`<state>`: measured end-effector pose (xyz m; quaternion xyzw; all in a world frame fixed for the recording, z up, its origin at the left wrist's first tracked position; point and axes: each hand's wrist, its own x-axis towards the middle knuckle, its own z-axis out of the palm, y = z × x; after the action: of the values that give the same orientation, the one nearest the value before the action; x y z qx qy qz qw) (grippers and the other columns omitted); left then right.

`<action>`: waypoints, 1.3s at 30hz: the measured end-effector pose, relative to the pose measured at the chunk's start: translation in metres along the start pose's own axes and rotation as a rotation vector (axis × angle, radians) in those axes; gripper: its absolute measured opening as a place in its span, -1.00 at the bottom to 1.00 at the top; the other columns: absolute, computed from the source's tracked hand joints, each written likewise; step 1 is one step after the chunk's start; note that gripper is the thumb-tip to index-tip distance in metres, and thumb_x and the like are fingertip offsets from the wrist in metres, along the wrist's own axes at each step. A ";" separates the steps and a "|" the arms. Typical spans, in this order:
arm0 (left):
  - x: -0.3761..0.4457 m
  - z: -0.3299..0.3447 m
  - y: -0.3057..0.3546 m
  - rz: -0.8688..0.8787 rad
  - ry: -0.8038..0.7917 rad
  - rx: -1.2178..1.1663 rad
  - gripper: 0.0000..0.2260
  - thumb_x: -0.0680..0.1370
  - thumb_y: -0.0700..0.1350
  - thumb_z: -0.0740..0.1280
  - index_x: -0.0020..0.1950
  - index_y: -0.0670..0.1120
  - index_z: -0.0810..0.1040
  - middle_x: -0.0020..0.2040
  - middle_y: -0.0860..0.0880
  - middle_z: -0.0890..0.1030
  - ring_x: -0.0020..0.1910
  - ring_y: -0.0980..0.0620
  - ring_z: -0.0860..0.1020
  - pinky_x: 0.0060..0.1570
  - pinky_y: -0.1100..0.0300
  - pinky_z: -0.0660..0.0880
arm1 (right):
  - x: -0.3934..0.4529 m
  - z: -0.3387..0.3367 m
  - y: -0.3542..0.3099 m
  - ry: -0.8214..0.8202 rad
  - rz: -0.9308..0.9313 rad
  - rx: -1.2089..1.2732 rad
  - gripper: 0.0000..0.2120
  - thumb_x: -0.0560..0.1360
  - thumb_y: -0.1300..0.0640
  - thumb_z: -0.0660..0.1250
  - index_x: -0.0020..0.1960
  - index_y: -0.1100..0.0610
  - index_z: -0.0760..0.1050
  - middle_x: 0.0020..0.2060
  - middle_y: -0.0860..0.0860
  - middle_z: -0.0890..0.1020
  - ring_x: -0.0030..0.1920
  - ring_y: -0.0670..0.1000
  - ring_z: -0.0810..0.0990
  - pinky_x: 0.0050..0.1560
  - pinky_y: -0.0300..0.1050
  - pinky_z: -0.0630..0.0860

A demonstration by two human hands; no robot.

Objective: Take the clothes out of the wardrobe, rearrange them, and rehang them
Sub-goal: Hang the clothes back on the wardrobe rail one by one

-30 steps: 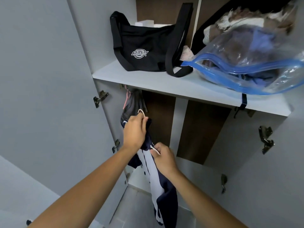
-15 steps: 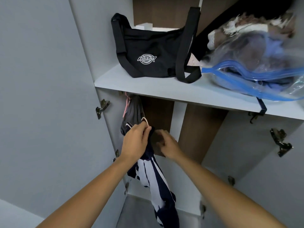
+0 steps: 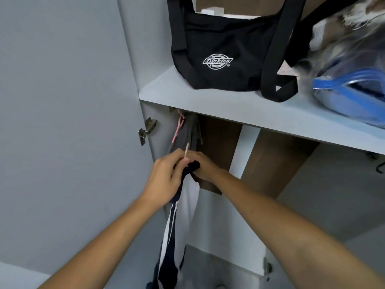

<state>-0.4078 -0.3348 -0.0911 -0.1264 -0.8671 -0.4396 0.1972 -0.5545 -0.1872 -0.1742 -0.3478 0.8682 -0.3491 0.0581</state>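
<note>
1. Wardrobe [image 3: 248, 113], grey, doors open. I am looking into the hanging bay under its shelf; the rail itself is hidden behind the shelf edge, at about 12 o'clock from my hands.

2. Black shoulder bag [image 3: 225, 49] is sitting on the shelf at 12 o'clock, a clear blue-zipped storage bag [image 3: 352, 94] lying beside it at 2 o'clock. Neither belongs to this step.

3. Navy-and-white striped garment [image 3: 168, 243], the item in hand. It is hanging down toward 6 o'clock, its bunched top sitting between my two hands, just in front of the left wall of the bay.

4. Grey garment [image 3: 191, 132], already hanging at 11 o'clock on a pink hanger [image 3: 179, 126], close behind my knuckles.

5. Left hand [image 3: 166, 178]: fingers are curling round the gathered top of the striped garment and a pale hanger hook [image 3: 186, 150] that is sticking up from the fist.

6. Right hand [image 3: 205, 167]: it is pinching the dark collar fabric from the 3 o'clock side, touching the left hand.

Step, as I judge it: I am rehanging, seating the collar on the hanger before it goes up.

Next move, as I judge it: lifting the hook toward 12 o'clock, turning it to catch the rail beside the pink hanger, and letting go only once the garment's weight is on the rail.
</note>
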 end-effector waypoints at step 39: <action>0.103 0.118 -0.171 -0.294 0.186 0.454 -0.79 0.71 0.00 0.20 -0.01 -0.10 0.48 -0.20 -0.06 0.54 -0.30 -0.12 0.46 -0.38 0.06 0.22 | 0.183 -0.017 0.190 0.485 0.190 0.013 -0.60 0.64 0.25 0.32 0.47 0.22 0.46 0.42 0.18 0.51 0.43 0.19 0.50 0.41 0.02 0.43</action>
<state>-0.5936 -0.3333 -0.2297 0.0889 -0.9306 -0.2677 0.2332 -0.8049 -0.1981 -0.2586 -0.1704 0.8834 -0.4206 -0.1172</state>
